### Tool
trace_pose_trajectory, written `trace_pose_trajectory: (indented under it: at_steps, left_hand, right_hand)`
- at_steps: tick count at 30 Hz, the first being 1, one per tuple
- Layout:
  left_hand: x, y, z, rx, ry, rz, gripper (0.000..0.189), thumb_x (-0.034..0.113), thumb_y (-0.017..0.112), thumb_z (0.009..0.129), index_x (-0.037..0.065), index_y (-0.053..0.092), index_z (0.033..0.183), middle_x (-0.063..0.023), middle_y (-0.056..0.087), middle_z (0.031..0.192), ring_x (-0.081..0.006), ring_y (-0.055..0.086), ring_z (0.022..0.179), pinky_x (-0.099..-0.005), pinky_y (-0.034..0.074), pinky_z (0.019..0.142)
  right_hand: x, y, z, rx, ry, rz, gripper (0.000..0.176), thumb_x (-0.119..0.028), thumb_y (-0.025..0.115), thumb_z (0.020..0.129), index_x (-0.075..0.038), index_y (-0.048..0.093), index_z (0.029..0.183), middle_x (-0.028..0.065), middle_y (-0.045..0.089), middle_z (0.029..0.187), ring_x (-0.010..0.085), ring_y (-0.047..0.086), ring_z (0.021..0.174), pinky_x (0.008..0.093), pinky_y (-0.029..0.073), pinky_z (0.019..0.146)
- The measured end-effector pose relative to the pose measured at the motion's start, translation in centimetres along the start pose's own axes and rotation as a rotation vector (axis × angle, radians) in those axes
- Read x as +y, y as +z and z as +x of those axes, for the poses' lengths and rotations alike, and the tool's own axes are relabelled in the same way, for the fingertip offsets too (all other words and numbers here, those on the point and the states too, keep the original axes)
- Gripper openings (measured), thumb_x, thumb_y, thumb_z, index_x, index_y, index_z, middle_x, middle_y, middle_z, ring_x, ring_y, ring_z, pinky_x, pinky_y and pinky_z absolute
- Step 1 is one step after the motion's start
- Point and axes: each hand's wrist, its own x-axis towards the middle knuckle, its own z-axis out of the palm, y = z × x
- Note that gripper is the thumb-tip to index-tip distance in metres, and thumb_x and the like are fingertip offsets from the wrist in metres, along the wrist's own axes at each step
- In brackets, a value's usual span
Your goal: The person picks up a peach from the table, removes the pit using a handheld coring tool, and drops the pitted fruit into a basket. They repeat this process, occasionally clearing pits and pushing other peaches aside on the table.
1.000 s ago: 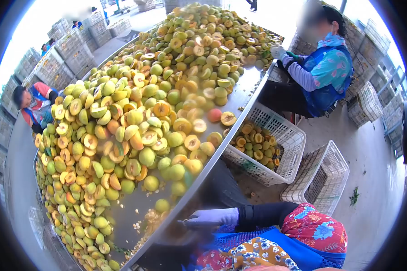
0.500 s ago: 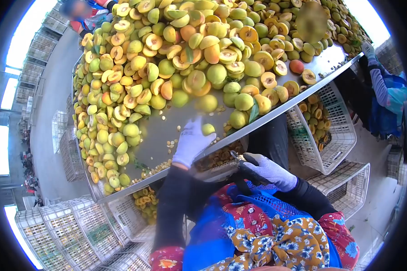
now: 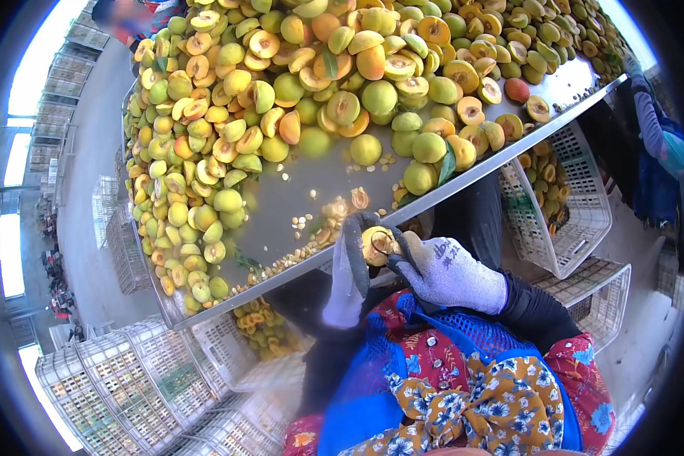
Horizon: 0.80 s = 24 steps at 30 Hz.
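Observation:
My left hand (image 3: 349,266), in a white glove with a dark palm, holds a cut yellow-green fruit (image 3: 375,245) just over the table's near edge. At the fruit's right side is my right hand (image 3: 454,273), gloved the same way, its fingers closed on a small tool with a curved metal loop (image 3: 387,242) that touches the cut face. Behind the hands, a fruit half (image 3: 359,198) and scattered pale pits (image 3: 302,222) lie on the metal table (image 3: 273,209). Whole and halved fruits are heaped beyond them.
The table's raised metal rim (image 3: 501,171) runs diagonally before me. Below it stand plastic crates (image 3: 585,228) with fruit halves, and more crates (image 3: 129,372) at the lower left. A co-worker's sleeve (image 3: 650,121) shows at the right, another person (image 3: 133,19) at the upper left.
My left hand has drawn back from the table surface to my right hand and now has a fruit in it. The tool has come up against the fruit. The view has shifted slightly.

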Motion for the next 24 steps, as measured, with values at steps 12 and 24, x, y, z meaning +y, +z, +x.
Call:
trace_pose_trajectory:
  at_steps: [12,24]
  left_hand:
    - [-1.5,0.6,-0.6,0.183,0.072,-0.001,0.063,0.046,0.026,0.106,-0.003,0.061,0.086,-0.0135,0.066,0.073,-0.0194,0.065,0.065,-0.0286,0.054,0.064]
    - [-4.4,-0.7,-0.6,0.223,0.483,0.635,0.042,0.028,0.036,0.106,-0.003,0.060,0.091,-0.0115,0.064,0.075,-0.0212,0.061,0.064,-0.0313,0.050,0.065]
  right_hand:
    - [-0.2,1.1,-0.6,-0.107,-0.024,0.008,0.030,-0.026,0.056,0.096,0.003,0.046,0.096,0.0197,0.060,0.063,0.0381,0.063,0.058,0.0480,0.049,0.051]
    - [-0.3,0.6,-1.0,-0.261,0.130,0.096,0.026,-0.025,0.055,0.096,0.001,0.050,0.097,0.0264,0.059,0.075,0.0445,0.061,0.075,0.0519,0.047,0.066]
